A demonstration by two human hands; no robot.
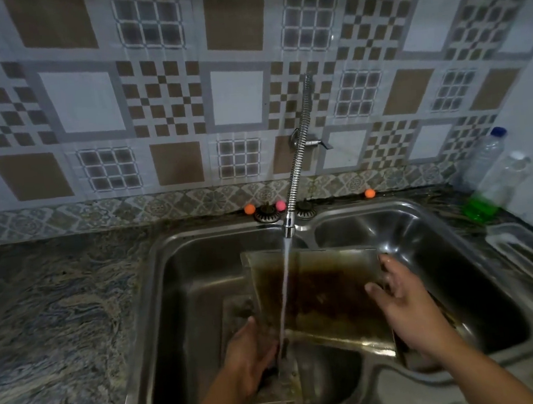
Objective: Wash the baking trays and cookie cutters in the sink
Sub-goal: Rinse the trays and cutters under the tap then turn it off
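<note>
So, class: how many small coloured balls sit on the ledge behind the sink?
3: an orange ball left of the faucet hose, a pink ball beside it, another orange ball further right. Others may be hidden.

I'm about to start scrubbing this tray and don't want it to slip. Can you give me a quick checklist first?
1. Water running from the faucet onto the baking tray: ok.
2. Left hand grips the tray's near left edge: ok.
3. Right hand steadies the right side, fingers spread: ok.
4. Tray held over the sink: ok.
5. Baked-on brown residue gone: not ok.
6. Scrubber or sponge in hand: not ok.
</note>
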